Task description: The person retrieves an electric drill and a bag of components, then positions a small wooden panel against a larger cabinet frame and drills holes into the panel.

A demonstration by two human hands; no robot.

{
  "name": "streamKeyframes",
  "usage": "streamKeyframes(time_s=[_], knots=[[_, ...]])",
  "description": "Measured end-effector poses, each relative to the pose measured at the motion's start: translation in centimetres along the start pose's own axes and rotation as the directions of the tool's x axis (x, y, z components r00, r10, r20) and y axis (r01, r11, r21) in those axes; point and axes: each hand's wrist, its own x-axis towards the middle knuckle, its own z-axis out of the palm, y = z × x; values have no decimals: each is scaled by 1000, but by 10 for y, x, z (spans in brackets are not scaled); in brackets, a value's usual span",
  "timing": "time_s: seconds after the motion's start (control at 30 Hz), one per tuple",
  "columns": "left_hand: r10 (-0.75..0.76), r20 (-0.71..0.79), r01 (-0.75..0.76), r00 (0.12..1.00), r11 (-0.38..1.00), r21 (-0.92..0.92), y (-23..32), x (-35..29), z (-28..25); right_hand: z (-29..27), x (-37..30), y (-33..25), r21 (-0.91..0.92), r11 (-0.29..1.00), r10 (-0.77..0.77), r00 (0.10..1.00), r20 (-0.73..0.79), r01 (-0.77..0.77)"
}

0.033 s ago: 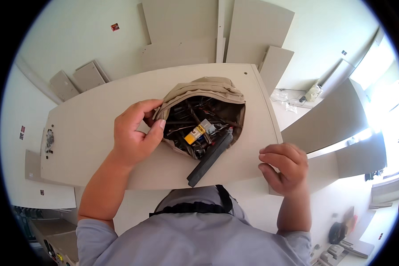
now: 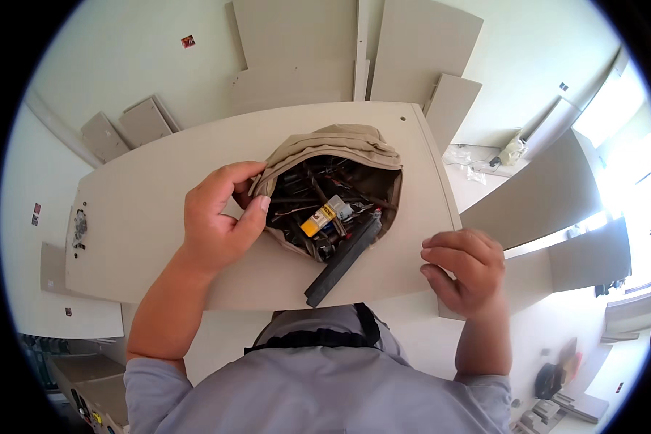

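- Left hand [image 2: 223,215]: fingers pinching the left rim of the tan bag [image 2: 329,146].
- Right hand [image 2: 471,271]: fingers curled, thumb apart, near the table [image 2: 141,206].
- Bag: open on the table, 1 black bar [image 2: 342,262] across its rim.

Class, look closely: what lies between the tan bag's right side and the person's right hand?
In the head view, only a bare stretch of the pale board lies between the bag and the right hand.
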Motion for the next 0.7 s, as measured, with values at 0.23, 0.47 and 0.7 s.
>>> streamKeyframes(time_s=[0.23,0.47,0.7], knots=[[-19,55,22,998,998,-52,4,2,4,-7,43,29,-59,996,-54,973,223,69],[60,29,-61,998,998,28,0,1,4,27,51,15,-54,942,-298,901,315,330],[69,52,-72,996,996,53,1,1,5,45,54,15,-114,910,-325,856,402,399]])
